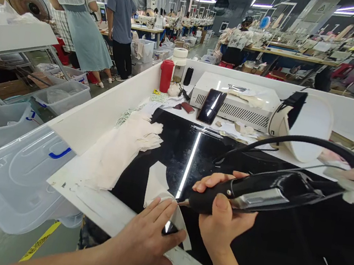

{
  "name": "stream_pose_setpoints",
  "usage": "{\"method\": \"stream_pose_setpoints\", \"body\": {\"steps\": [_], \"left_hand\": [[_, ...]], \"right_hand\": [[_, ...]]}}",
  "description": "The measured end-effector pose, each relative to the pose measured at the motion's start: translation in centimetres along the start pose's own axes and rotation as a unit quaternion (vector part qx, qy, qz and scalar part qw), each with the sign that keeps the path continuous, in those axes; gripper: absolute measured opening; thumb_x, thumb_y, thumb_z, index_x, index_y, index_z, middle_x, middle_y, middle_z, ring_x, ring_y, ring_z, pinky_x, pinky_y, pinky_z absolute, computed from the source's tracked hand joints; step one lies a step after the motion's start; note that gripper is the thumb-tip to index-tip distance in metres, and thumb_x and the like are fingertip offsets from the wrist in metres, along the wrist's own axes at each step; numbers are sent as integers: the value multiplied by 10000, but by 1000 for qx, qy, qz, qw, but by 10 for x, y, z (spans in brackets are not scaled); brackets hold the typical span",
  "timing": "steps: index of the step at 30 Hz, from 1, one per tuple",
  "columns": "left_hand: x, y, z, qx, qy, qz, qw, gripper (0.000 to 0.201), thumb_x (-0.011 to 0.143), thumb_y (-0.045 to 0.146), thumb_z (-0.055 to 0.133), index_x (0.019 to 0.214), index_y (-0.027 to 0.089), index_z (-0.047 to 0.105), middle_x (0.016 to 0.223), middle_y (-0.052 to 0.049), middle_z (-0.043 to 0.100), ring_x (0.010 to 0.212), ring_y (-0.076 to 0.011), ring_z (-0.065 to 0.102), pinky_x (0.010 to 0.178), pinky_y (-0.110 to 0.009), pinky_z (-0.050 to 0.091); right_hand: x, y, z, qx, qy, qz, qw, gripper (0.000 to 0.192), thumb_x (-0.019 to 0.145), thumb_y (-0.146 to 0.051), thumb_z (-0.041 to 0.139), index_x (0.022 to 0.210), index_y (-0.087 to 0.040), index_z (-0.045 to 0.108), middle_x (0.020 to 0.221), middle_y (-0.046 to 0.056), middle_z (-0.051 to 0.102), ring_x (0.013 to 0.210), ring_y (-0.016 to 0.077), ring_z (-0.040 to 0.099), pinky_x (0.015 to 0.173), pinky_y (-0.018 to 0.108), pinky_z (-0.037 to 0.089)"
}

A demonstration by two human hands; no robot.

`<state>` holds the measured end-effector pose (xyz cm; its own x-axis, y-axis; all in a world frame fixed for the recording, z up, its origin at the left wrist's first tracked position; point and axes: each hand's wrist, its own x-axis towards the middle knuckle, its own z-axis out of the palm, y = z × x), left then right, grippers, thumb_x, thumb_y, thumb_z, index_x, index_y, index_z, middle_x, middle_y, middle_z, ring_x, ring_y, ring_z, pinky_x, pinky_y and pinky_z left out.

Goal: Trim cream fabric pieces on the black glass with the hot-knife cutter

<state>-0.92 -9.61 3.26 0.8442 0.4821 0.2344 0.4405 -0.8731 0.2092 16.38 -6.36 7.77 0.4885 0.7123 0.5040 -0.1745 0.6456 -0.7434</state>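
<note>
The left hand lies flat on a white fabric piece, fingers spread and closed on nothing, apparently pinning the cloth against the black counter so it cannot slide. Just beside it, the right hand is wrapped around a black corded tool, its tip angled down to the fabric's edge right at the left fingertips. The grip sits low on the handle, near the tip, likely for control. The tool's cable arcs up and away to the right, off the work.

Left of the hands, a pile of white pieces rests along the counter's edge, within easy reach. Farther back lie a phone propped against a white box, a red bottle, and a white lamp. Clear bins sit off the counter to the left. Beyond them, people stand among the rows of sewing stations.
</note>
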Motion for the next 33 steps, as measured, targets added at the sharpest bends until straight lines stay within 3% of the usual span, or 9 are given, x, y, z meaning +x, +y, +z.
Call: {"method": "stream_pose_setpoints", "body": {"steps": [8,13,16,23,28,33], "left_hand": [[1,-2,-9,-25,-18,-7,999,798,778,623,819,1419,229,554,1538,-278,455,1459,-413,444,1148,-607,460],[1,-15,-26,-13,-5,-12,1000,476,999,416,676,1383,157,563,1454,-168,584,1405,-302,533,1176,-518,475],[-3,-25,-29,17,13,-6,1000,288,1079,246,512,1323,115,592,1365,-127,656,1323,-285,598,1137,-502,521],[-8,-32,-25,74,7,26,997,312,1075,156,435,1322,80,609,1388,-125,636,1295,-313,588,1121,-463,524],[-7,-29,-27,61,-16,11,998,428,950,-21,454,1343,88,584,1378,-114,616,1259,-280,567,1136,-421,489],[-2,-19,-24,83,-40,-36,995,442,918,-30,484,1333,89,576,1166,-110,651,1006,-254,617,930,-394,575]], "right_hand": [[2,1,2,-12,0,-3,1000,347,916,-243,727,1209,-261,543,851,-42,672,652,148,638,655,357,557],[4,3,-1,-12,-2,-9,1000,360,901,-264,743,1204,-255,549,852,-41,671,642,151,638,660,369,555],[7,3,-3,-16,-2,-11,1000,368,889,-269,755,1195,-260,552,833,-47,672,624,150,636,640,362,551],[18,-7,-5,-25,15,-20,999,371,867,-304,765,1177,-253,567,820,-41,675,613,156,633,613,359,553],[16,-20,-9,-18,25,-10,999,378,835,-325,785,1144,-243,585,787,-37,666,595,156,621,577,335,557],[6,-36,-13,-3,13,21,1000,398,827,-373,819,1141,-258,604,786,-40,660,607,151,616,569,316,564]]}}
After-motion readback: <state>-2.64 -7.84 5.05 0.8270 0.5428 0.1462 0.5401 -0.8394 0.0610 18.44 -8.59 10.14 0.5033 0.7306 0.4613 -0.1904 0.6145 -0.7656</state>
